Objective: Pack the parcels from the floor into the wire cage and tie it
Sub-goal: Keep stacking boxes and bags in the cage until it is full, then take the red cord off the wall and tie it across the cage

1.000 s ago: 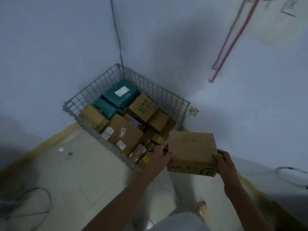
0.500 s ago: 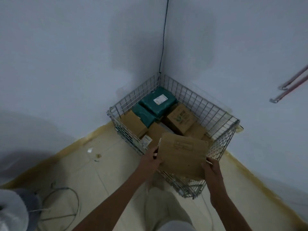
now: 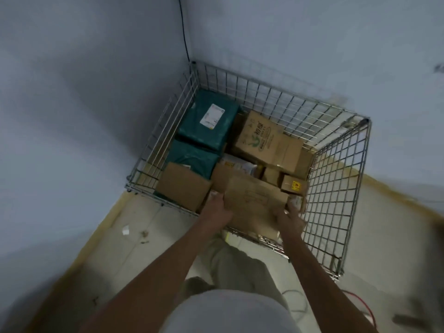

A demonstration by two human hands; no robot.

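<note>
Nearest are pale trousers and a light shirt, then pale floor tiles (image 3: 134, 239) edged with a yellowish strip and strewn with a few scraps. Both bare arms reach forward: the left hand (image 3: 217, 210) grips the left edge of a flat brown cardboard parcel (image 3: 254, 203), the right hand (image 3: 289, 216) its right edge, fingers curled round it and mostly hidden behind the card. The parcel is tilted inside the near side of the silver wire cage (image 3: 336, 188), over other brown boxes. Further in lie two teal plastic mailer bags (image 3: 206, 126) and a printed brown carton (image 3: 262, 140). The cage stands in the corner of grey-white walls (image 3: 84, 92), with a thin black cable (image 3: 183, 32) running down the corner. Half a second ago the parcel was held above the cage's near rim; now it is down among the boxes.
</note>
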